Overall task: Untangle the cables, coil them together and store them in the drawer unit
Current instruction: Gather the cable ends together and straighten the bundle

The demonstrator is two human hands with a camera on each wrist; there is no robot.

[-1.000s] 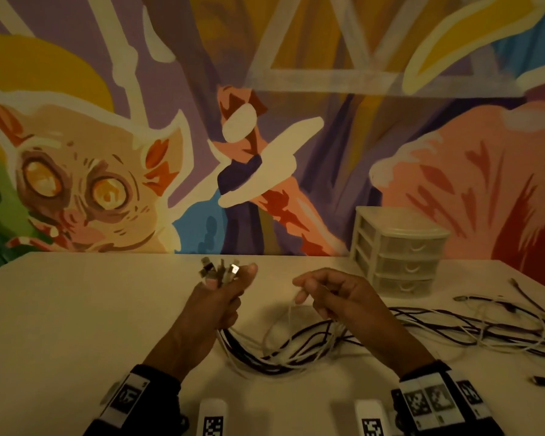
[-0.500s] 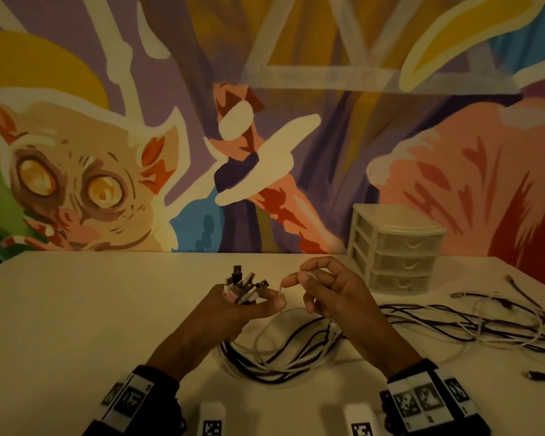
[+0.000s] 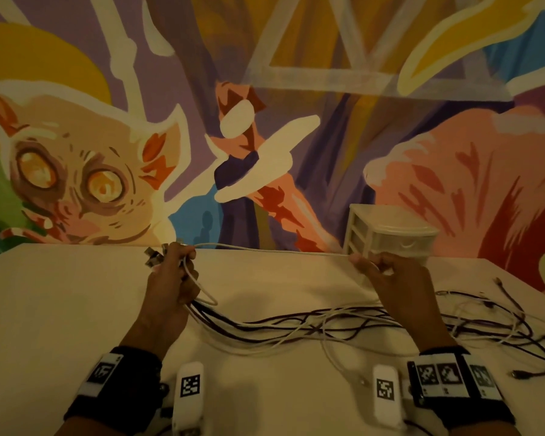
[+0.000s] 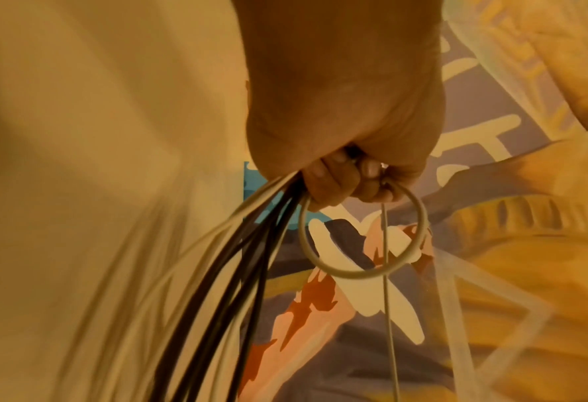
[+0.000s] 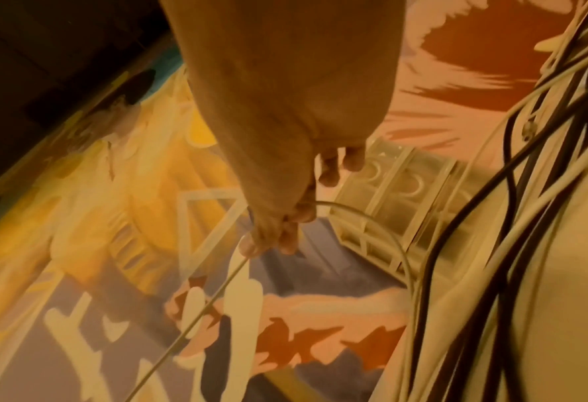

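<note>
— Moved apart since half a second ago? Both hands were close together at mid-surface.
— Yes. Left hand [image 3: 170, 278] now further left and raised, right hand [image 3: 394, 278] swung out right, up to the front of the drawer unit [image 3: 390, 234].
— And between them?
— One white cable [image 3: 265, 248] pulled out into a nearly straight line from hand to hand; slack and looped before.
— Left grip?
— Closed in a fist round the bundle [image 4: 237, 244] of dark and white cables, plug ends [image 3: 155, 256] sticking out above the knuckles. Small white loop [image 4: 361, 236] hanging under the fingers [image 4: 327, 179], seen from the left wrist.
— Right grip?
— Thumb and fingertips [image 5: 285, 231] pinched on the white cable; other fingers loosely curled. Cable bends away past the pinch toward the surface.
— Rest of the cables?
— Trailing from the left fist down onto the surface [image 3: 60, 309], running right under the right forearm into a loose tangle [image 3: 485, 325] near the right edge. More spread out lengthwise than earlier, less of a curl below the hands.
— Drawer unit?
— Same spot at the back right against the mural [image 3: 76, 184], all three drawers closed. No cable inside as far as can be seen.
— Coiled yet?
— Not yet; only gathered at one end.
</note>
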